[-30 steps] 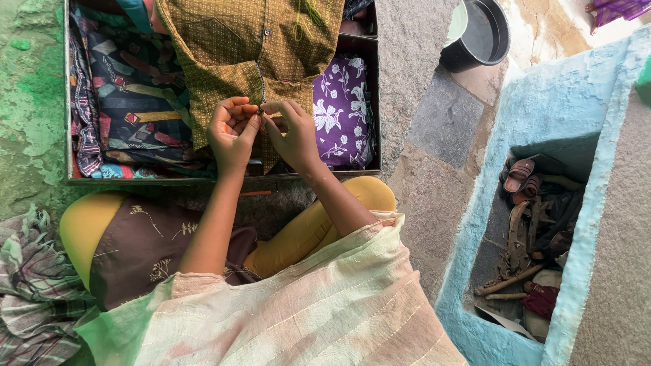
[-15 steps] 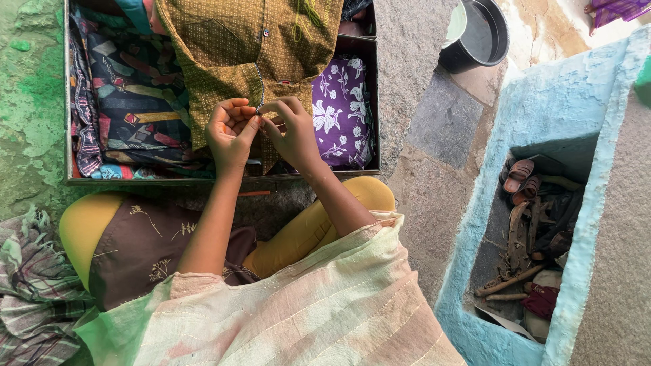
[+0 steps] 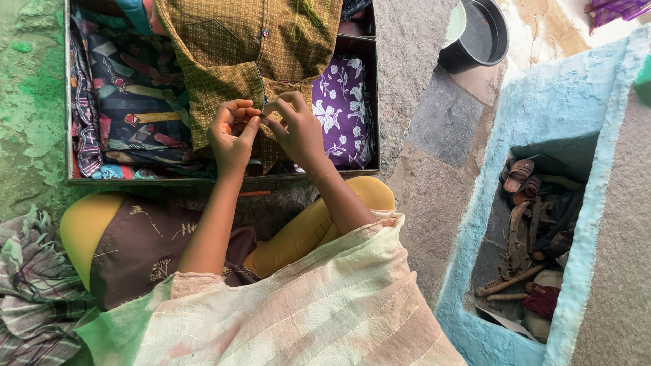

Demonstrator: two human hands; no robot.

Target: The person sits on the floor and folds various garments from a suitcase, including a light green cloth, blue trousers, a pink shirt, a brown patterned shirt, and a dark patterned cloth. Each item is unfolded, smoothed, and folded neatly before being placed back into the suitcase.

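Shirt [image 3: 251, 61] placket pinched by left hand [image 3: 232, 132] & right hand [image 3: 296, 130], both grips clenched, over box [image 3: 203, 179].

Both hands raised together, left hand [image 3: 232, 132] and right hand [image 3: 296, 129] fingers pinched.

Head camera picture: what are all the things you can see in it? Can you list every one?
Olive-green checked shirt: one, draped over the open box, under both hands.
Open metal box: one, grey, on the ground ahead of the knees.
Dark patterned cloth: one, navy with coloured shapes, left inside the box.
Purple flowered cloth: one, purple and white, right inside the box.
Black bucket: one, top right, on stone.
Blue-painted pit: one, right side.
Brown sandals: a pair, inside the pit.
Striped cloth: one, grey-green, bottom left.
Left hand: pinching the shirt's edge.
Right hand: pinching it beside the left.
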